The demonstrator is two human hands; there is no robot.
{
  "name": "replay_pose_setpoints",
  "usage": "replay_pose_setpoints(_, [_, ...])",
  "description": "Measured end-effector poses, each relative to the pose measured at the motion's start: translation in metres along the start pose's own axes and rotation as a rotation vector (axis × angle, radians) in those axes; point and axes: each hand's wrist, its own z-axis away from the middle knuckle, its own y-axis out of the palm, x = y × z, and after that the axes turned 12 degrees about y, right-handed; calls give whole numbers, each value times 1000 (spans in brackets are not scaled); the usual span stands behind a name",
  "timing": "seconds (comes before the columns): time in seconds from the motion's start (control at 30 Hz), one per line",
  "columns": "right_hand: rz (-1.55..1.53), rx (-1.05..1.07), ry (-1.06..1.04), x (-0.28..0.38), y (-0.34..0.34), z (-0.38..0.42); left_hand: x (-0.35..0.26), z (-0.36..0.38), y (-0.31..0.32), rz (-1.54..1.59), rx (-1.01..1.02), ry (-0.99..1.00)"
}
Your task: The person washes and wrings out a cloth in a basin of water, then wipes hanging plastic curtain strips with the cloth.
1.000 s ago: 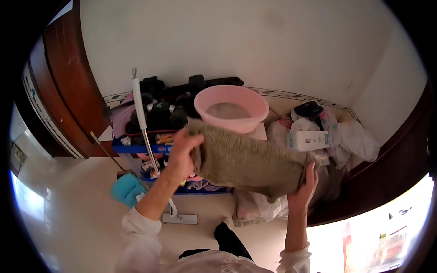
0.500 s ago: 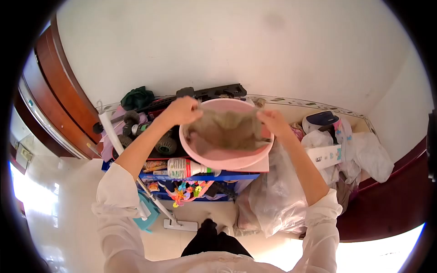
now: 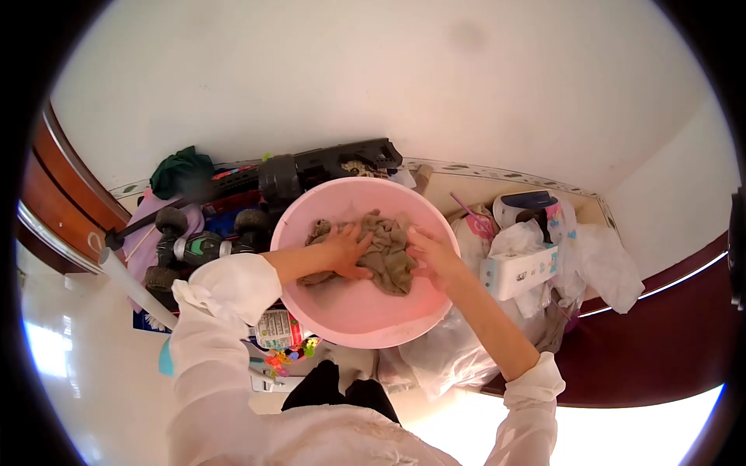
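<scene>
A crumpled grey-brown cloth [image 3: 391,260] lies in the pink basin [image 3: 357,318], in what looks like shallow water. Fingers spread, my left hand [image 3: 346,250] rests on the left part of the cloth. My right hand [image 3: 434,256] is inside the basin at the cloth's right edge, its fingers stretched out and apart. Both forearms reach in over the basin's rim, with white sleeves pushed up.
Left of the basin sits a toy car with big wheels [image 3: 200,247], near a white pole [image 3: 136,287]. A long black toy [image 3: 326,167] lies behind. A white bottle [image 3: 278,329] is in front; plastic bags [image 3: 447,353] and a white box [image 3: 519,272] are at right.
The cloth, held stretched between both hands over the basin, now lies bunched inside it. Both hands have let go of its edges and come down into the basin, which appears nearer.
</scene>
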Motion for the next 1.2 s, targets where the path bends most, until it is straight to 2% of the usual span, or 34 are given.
replay_pose_setpoints(0.07, [-167, 99, 56, -1, 1, -4, -1, -7, -4, 133, 76, -26])
replay_pose_setpoints(0.13, [-206, 70, 144, -4, 3, -13, -7, -5, -26, 267, 150, -60])
replay_pose_setpoints(0.2, [-230, 50, 229, 0, 6, -14, -8, 1, -47, 496, -168, -20])
replay_pose_setpoints(0.27, [-306, 149, 284, 4, 14, -7, -9, -5, -53, 785, -528, 104])
replay_pose_setpoints(0.3, [-308, 156, 299, 3, 17, -8, -25, 6, -87, 901, -470, 48])
replay_pose_setpoints(0.33, [-375, 285, 233, 4, 20, -10, -44, 18, -125, 1016, -418, -12])
replay_pose_setpoints(0.37, [-439, 415, 161, 6, 23, -11, -50, 15, -128, 1019, -422, -24])
replay_pose_setpoints(0.4, [-427, 423, 167, 5, 25, -13, -53, 14, -130, 1045, -537, 107])
replay_pose_setpoints(0.43, [-562, 470, 169, 5, 25, -17, -56, 12, -132, 1064, -655, 238])
replay_pose_setpoints(0.47, [-698, 517, 171, 6, 28, -19, -62, 12, -133, 1062, -671, 224])
replay_pose_setpoints(0.57, [-643, 397, 20, 21, 39, -5, -83, 11, -129, 700, -929, 333])
replay_pose_setpoints(0.6, [-654, 371, -18, 19, 36, -8, -85, 12, -125, 700, -934, 324])
replay_pose_setpoints(0.67, [-668, 311, -75, 10, 34, -23, -85, 12, -116, 390, -982, 195])
replay_pose_setpoints(0.8, [-681, 226, -90, -3, 38, -45, -63, 1, -101, 425, -1012, 250])
replay_pose_setpoints(0.97, [-810, 233, 119, 8, 54, -26, -35, -16, -82, 373, -1041, 194])
replay_pose_setpoints(1.0, [-730, 124, 139, 8, 55, -23, -33, -17, -81, 378, -1037, 199])
replay_pose_setpoints(1.03, [-646, 18, 157, 8, 55, -22, -30, -18, -80, 440, -970, 167])
replay_pose_setpoints(1.07, [-649, 16, 157, 5, 52, -26, -27, -18, -79, 500, -901, 134])
replay_pose_setpoints(1.1, [-527, -22, 61, 1, 49, -29, -25, -16, -84, 501, -900, 136])
replay_pose_setpoints(1.13, [-403, -61, -34, -2, 44, -31, -22, -14, -90, 617, -681, -5])
replay_pose_setpoints(1.17, [-405, -65, -36, -5, 37, -32, -21, -11, -94, 722, -457, -142])
replay_pose_setpoints(1.2, [-336, -88, -35, -4, 30, -28, -14, -12, -86, 723, -460, -138])
